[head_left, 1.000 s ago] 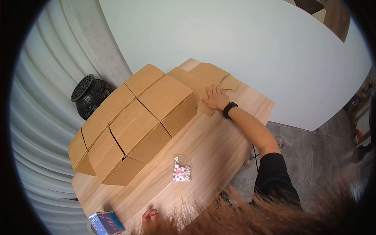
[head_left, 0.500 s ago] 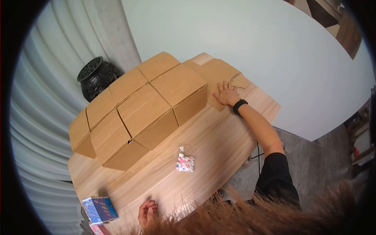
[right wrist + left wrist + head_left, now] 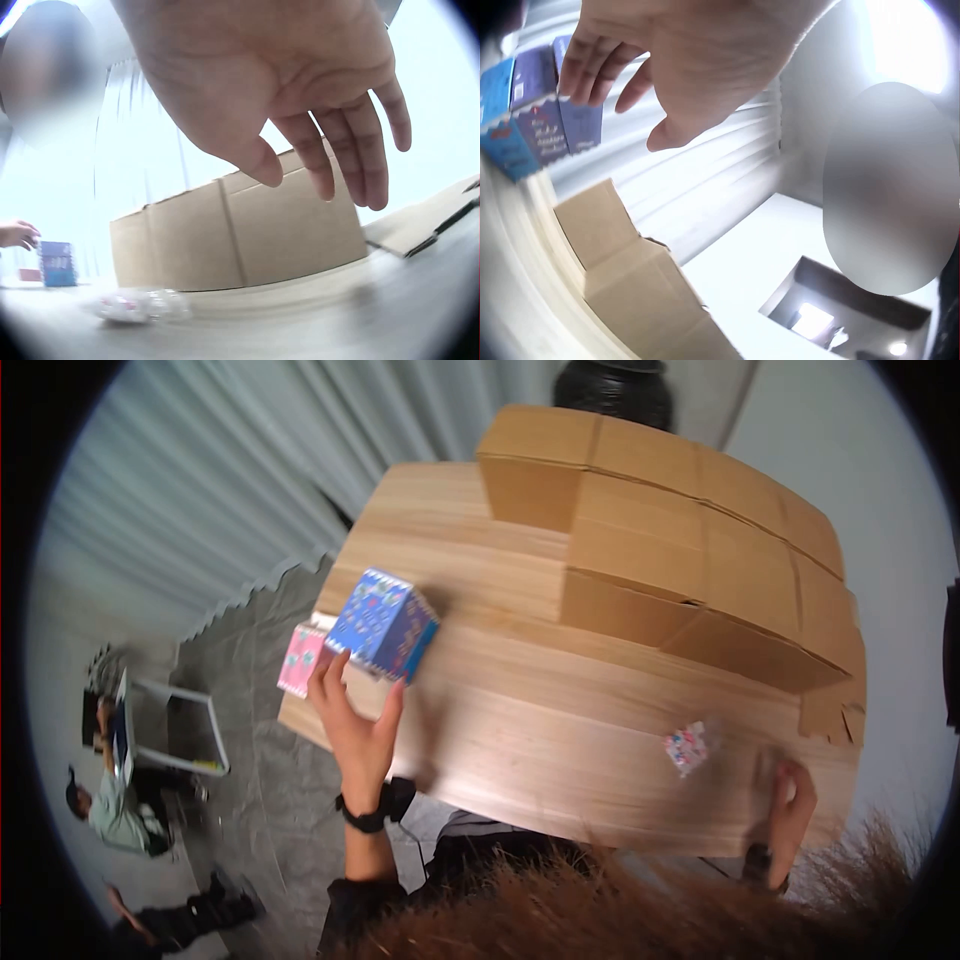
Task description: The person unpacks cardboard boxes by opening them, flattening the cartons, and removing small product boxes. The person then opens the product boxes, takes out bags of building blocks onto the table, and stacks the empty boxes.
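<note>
My left hand (image 3: 358, 735), fingers parted and slightly bent, is at the near side of a blue patterned box (image 3: 375, 622); whether it touches the box is unclear. A smaller pink box (image 3: 300, 660) stands left of the blue one. In the left wrist view the left hand (image 3: 690, 67) has its fingertips over a purple box side (image 3: 579, 124). My right hand (image 3: 790, 815) is at the table's near right, relaxed and holding nothing. The right wrist view shows that hand (image 3: 292, 90) with its fingers hanging down. A clear bag of small pink and white pieces (image 3: 686, 748) lies left of it.
Joined brown cardboard boxes (image 3: 640, 560) fill the table's back right, with a loose flap (image 3: 835, 710) at their right end. Behind stands a dark carved stool (image 3: 615, 395). A seated person (image 3: 125, 810) and part of another (image 3: 190, 915) are at the far left.
The view has swung left. My right hand has left the cardboard flap for the near right side of the table. My left hand has moved to the blue box, its fingers now more extended.
</note>
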Demonstrator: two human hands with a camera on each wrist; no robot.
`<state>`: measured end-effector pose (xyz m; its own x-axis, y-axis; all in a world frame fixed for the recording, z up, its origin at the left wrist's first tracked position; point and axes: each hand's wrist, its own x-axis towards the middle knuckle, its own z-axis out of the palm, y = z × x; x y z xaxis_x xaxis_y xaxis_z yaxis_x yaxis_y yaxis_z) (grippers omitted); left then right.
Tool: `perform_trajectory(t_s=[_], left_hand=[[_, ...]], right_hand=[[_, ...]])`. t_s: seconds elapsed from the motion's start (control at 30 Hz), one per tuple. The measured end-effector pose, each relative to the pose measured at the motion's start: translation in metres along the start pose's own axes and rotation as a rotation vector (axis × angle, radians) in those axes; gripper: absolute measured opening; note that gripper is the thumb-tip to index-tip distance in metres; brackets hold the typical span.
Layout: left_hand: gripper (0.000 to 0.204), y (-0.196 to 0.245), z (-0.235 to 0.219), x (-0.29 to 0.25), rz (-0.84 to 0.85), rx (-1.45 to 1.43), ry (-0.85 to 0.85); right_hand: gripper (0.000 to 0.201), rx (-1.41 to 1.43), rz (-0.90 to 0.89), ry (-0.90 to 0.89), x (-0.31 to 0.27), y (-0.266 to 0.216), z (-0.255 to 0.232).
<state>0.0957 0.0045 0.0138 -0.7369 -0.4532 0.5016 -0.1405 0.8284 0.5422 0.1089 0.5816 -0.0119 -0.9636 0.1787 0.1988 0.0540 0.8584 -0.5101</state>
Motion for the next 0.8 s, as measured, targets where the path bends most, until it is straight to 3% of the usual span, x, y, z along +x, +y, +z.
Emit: perform_trajectory(t_s=[0.07, 0.17, 0.23, 0.3, 0.37, 0.43, 0.5, 0.57, 0.67, 0.73, 0.8], left_hand=[[0.084, -0.002, 0.001, 0.01, 0.042, 0.144, 0.043], [0.088, -0.016, 0.002, 0.027, 0.022, 0.063, -0.002], [0.087, -0.028, 0.005, 0.035, 0.034, 0.107, 0.01], [0.083, -0.037, 0.002, 0.041, -0.107, -0.109, -0.137], [0.085, -0.043, -0.001, 0.035, -0.064, -0.105, -0.149], [0.08, -0.032, -0.007, 0.022, 0.033, -0.341, -0.012], [0.085, -0.019, -0.011, -0.003, 0.018, -0.586, -0.109], [0.086, 0.0, -0.008, -0.03, -0.004, -0.786, -0.222], [0.089, 0.019, 0.004, -0.052, 0.224, -0.797, -0.386], [0.094, 0.032, 0.006, -0.055, 0.377, -0.755, -0.473], [0.097, 0.041, 0.01, -0.061, 0.391, -0.802, -0.439]], right_hand=[[0.019, 0.057, -0.022, -0.096, -0.021, -0.038, 0.014], [0.021, 0.108, -0.072, -0.186, -0.042, -0.08, 0.026], [0.026, 0.138, -0.219, -0.202, -0.046, -0.1, 0.035], [0.03, 0.19, -0.181, -0.246, -0.04, -0.128, 0.03], [0.031, 0.218, -0.266, -0.245, -0.035, -0.145, 0.029], [0.03, 0.282, -0.263, -0.247, -0.029, -0.16, 0.034], [0.029, 0.333, -0.249, -0.247, -0.026, -0.172, 0.041], [0.035, 0.484, -0.314, -0.383, -0.021, -0.182, 0.057], [0.044, 0.643, -0.291, -0.467, -0.018, -0.213, 0.077], [0.043, 1.086, -0.04, -0.588, -0.022, -0.224, 0.094], [0.039, 1.072, -0.001, -0.612, -0.017, -0.227, 0.101]])
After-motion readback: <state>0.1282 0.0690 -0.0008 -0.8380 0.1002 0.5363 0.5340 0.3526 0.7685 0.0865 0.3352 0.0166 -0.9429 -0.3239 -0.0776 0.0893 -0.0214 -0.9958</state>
